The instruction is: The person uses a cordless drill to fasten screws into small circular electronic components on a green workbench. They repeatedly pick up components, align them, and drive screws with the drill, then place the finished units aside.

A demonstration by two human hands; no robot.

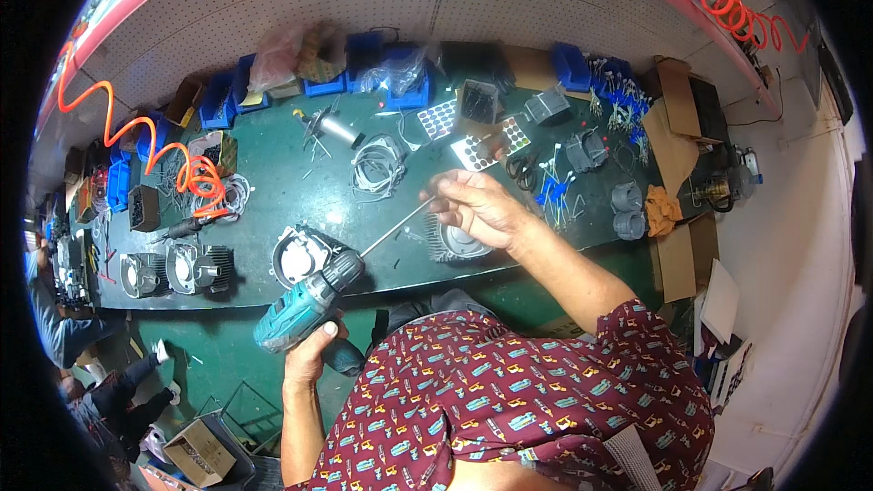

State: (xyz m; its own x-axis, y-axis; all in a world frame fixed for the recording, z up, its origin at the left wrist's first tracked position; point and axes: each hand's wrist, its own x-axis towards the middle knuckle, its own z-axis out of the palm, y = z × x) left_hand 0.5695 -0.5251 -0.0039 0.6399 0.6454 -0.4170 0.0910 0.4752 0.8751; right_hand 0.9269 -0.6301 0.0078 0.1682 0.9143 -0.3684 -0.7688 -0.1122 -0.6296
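My left hand (pixel 312 351) is wrapped around the handle of a teal and black cordless drill (pixel 300 311). From its chuck a long thin driver bit (pixel 397 229) points up and to the right. At the far end of that bit, my right hand (pixel 475 206) has its fingers pinched together; whatever small thing they hold is hidden. Behind the drill, a grey metal motor housing (pixel 305 256) with a round pale centre lies on the green bench (pixel 273 191). Another finned housing (pixel 455 241) sits under my right hand, partly covered by it.
Two more housings (pixel 198 269) stand at the left bench edge. Coiled grey cable (pixel 378 168), sticker sheets (pixel 475 153) and an open box of dark small parts (pixel 477 103) lie farther back. An orange coiled hose (pixel 111 109) hangs at left. Another person (pixel 114 400) is at lower left.
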